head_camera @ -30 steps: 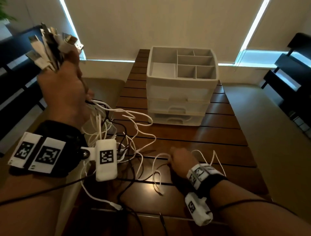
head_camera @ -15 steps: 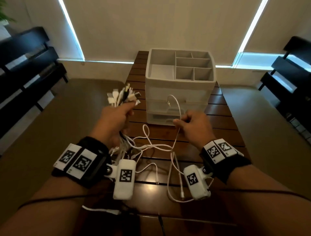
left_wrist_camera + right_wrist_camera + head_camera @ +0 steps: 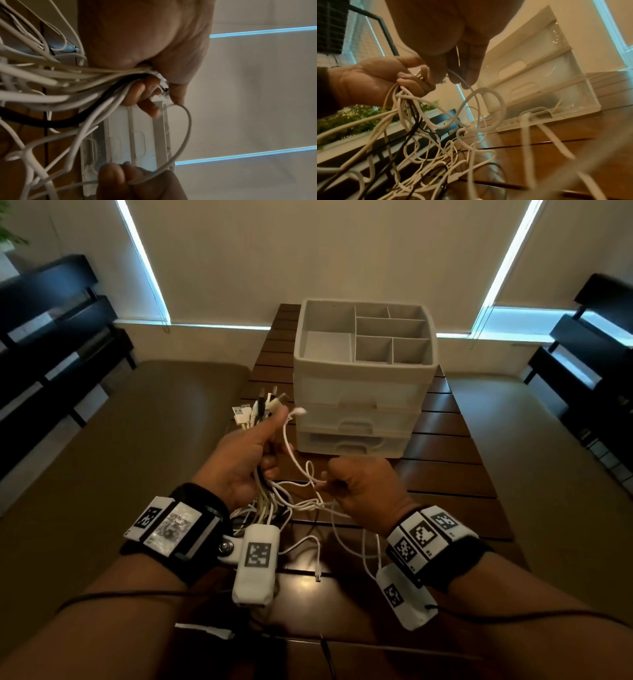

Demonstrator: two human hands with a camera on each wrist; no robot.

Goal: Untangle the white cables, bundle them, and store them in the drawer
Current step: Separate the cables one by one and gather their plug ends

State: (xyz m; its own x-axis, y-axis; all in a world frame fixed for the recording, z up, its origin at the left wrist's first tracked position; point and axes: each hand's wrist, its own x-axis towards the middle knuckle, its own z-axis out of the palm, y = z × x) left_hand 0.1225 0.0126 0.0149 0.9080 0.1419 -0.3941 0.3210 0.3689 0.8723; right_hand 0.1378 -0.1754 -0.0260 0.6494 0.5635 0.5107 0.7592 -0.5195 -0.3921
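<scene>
My left hand (image 3: 270,444) grips a bundle of white cables (image 3: 255,414) by their plug ends, a little above the table and left of the drawer unit. Its thumb holds one more white plug (image 3: 298,411) against the bundle. That cable (image 3: 301,465) loops down to my right hand (image 3: 324,481), which pinches it lower along its length. The left wrist view shows the left fingers (image 3: 145,89) curled round the strands and the right hand (image 3: 127,180) pinching the single cable. The rest of the tangle (image 3: 436,148), white with a few black leads, hangs onto the wooden table (image 3: 445,474).
A white plastic drawer unit (image 3: 363,392) stands mid-table, its drawers pushed in and an open divided tray on top. Loose cable ends (image 3: 318,577) lie on the table near me. Dark benches (image 3: 51,337) flank the table on both sides, with tan floor between.
My left hand came down from the upper left to mid-table with the bundle. My right hand lifted one cable off the table; its plug end is now under the left thumb.
</scene>
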